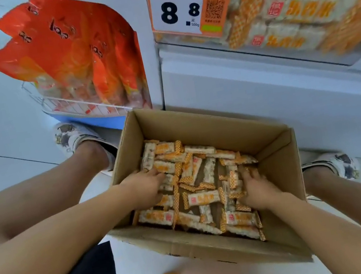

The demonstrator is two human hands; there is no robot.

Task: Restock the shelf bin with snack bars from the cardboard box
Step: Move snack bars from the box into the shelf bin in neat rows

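1. Cardboard box (218, 248): lower centre of the frame, open-topped, on the floor between my two shoes, just below the shelf front.
2. Snack bars (201, 198): a loose, thin layer in the box, white wrappers with orange checked ends, lying crosswise over one another; bare cardboard shows through in the middle.
3. Shelf bin (300, 26): upper right of the frame, clear-fronted, already holding many bars of the same wrapper. Price tag (178, 9) sits on its left end.
4. Left hand (146, 186): inside the box at its left side, palm down on the bars, fingers spread and lightly bent. I judge it is gathering; I cannot tell whether any bar is truly gripped.
5. Right hand (259, 188): inside the box at its right side, fingers (250, 174) curled down into the pile; what they enclose is hidden beneath them, so a hold cannot be confirmed.
6. Orange bags (78, 58): upper left, standing in a wire rack; not part of the job.
7. Risks, as I judge them:
   - Slick wrappers scooped in a loose bunch may slide out on the lift to the bin and fall to the floor.
   - Squeezing hard to prevent that could crush bars.
   - The bin looks well filled; more bars could spill over its front.
   - A wrist catching the box wall could tip or drag the box.
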